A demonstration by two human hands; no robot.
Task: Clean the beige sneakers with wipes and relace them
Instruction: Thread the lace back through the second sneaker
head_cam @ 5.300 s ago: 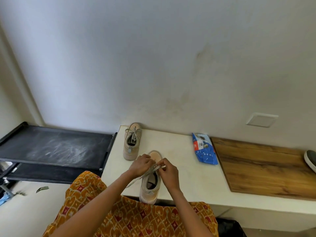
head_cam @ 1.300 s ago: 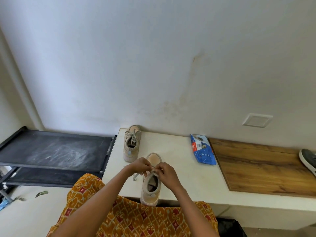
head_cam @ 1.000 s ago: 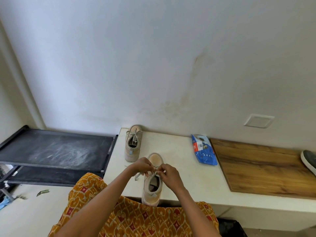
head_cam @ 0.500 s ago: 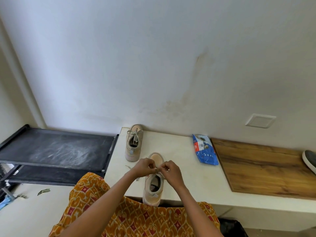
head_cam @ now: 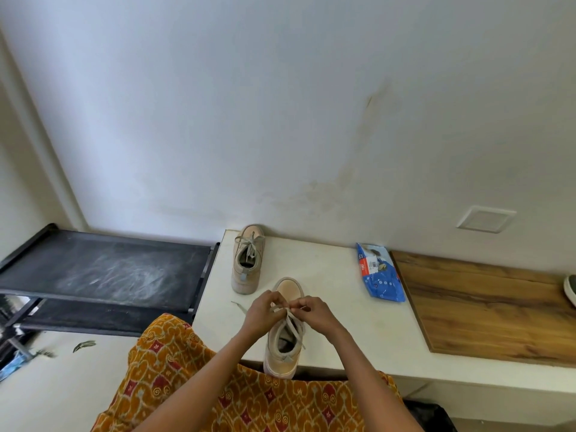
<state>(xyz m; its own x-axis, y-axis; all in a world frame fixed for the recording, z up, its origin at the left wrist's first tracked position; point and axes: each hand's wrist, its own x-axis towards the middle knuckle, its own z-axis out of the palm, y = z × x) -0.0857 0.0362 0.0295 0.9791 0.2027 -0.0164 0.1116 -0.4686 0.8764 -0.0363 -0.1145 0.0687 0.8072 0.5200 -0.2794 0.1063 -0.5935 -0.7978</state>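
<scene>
A beige sneaker (head_cam: 284,353) stands at the front edge of the white counter (head_cam: 330,275), toe pointing to the wall. Both hands meet over its tongue. My left hand (head_cam: 261,314) pinches the grey lace (head_cam: 293,325) on the left side. My right hand (head_cam: 314,313) pinches the same lace on the right side. One lace end trails over the shoe's opening, another lies on the counter left of my left hand. The second beige sneaker (head_cam: 247,260), laced, stands further back near the wall.
A blue pack of wipes (head_cam: 378,272) lies right of the shoes. A wooden board (head_cam: 486,307) covers the counter's right part, with a dark shoe (head_cam: 571,289) at its far edge. A black rack (head_cam: 103,269) stands to the left. Orange patterned cloth covers my lap.
Both hands stayed on the near sneaker, working the lace up by the tongue. A lace end now hangs across the shoe's opening. The far sneaker and wipes pack have not moved.
</scene>
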